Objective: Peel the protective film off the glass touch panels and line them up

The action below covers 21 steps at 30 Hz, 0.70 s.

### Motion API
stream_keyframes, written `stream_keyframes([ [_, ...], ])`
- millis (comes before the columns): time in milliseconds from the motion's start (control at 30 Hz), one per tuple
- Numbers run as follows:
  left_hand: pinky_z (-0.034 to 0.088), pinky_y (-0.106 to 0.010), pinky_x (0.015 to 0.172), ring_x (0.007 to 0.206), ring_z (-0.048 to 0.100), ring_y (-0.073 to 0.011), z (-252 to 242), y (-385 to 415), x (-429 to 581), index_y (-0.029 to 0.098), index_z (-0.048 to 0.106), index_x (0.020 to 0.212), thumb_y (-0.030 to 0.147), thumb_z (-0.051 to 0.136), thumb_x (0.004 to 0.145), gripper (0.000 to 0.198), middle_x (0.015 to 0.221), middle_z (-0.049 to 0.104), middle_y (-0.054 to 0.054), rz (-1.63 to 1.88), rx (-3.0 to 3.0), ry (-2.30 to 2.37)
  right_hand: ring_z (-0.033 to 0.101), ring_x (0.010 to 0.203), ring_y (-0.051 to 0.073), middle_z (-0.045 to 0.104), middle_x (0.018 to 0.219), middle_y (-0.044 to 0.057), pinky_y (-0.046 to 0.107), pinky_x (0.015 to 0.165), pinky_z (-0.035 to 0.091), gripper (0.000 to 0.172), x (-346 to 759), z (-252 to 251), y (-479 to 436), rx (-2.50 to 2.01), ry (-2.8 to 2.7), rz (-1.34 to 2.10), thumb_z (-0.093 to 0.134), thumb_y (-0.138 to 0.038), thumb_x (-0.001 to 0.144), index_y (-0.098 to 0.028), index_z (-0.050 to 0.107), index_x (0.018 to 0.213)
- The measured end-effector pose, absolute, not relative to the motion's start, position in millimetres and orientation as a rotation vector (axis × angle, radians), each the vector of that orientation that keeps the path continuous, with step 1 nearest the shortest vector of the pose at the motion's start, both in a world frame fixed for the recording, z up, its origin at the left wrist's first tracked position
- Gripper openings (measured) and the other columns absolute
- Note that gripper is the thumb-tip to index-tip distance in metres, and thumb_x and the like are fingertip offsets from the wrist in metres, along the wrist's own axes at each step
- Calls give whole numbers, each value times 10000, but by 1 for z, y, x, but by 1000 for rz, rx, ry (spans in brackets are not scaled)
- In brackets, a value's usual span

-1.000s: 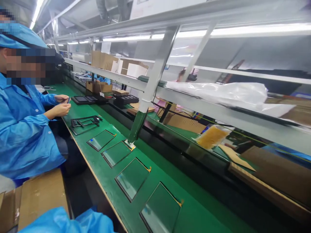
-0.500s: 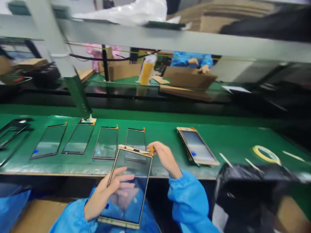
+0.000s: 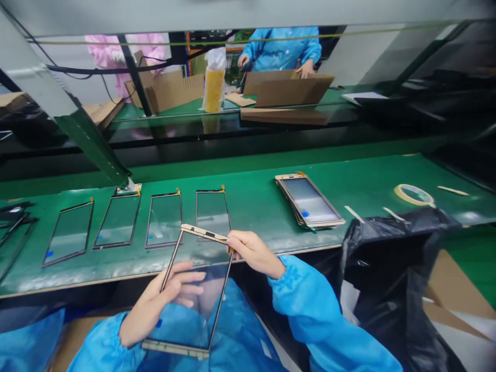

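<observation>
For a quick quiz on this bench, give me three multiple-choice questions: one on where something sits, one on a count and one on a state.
1. Where is the roll of yellow tape?
A) On the green mat, right of the stack of gold-edged glass panels
B) Left of the stack
C) On the cardboard box beyond the mat

2. How many single glass panels lie in the row left of the stack?
A) Two
B) Four
C) Seven

3. What is the state of the gold-edged glass panel?
A) Flat on the mat
B) On top of the stack
C) Held up by the left hand and right hand

1 A: the tape lies on the mat, past the stack.
2 B: four stand out side by side.
3 C: both hands grip it above their laps.
</observation>
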<state>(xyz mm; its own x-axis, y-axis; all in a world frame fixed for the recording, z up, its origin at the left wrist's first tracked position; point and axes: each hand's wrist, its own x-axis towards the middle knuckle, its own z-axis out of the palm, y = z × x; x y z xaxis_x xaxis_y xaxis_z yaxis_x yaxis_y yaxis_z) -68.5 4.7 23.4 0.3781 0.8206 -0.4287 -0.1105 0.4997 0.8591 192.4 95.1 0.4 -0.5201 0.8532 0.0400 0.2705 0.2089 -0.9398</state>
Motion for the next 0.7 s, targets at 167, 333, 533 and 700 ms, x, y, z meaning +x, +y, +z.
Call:
stream_keyframes([
  [167,533,-342,829,1084,662,-269,32,15,-78,219,508,1299,523,564,896,507,1296,624,-163,483,991,1034,595,898,183,643,989,90,306,804,476,317,185,19,114,-840,-2371,756,347,-331,1025,-164,612,1073],
  [333,531,-307,769,1028,683,-242,35,16,-83,220,534,1275,508,575,895,478,1242,656,-150,344,1017,1027,605,828,190,640,918,75,306,692,479,212,161,64,122,-534,-3007,247,441,-95,964,-121,616,1082],
  [533,545,-278,686,969,714,-249,33,30,-83,196,545,1192,469,661,849,454,1184,690,-153,230,835,873,591,673,193,607,763,73,299,503,355,200,150,73,113,-351,-3295,-262,444,-75,945,-109,612,843],
  [700,565,-288,697,989,714,-272,36,47,-78,191,547,1204,344,641,878,372,1213,678,-164,255,728,774,520,578,154,561,679,42,296,507,323,280,170,53,128,-240,-2937,-536,372,-67,957,-125,590,791],
])
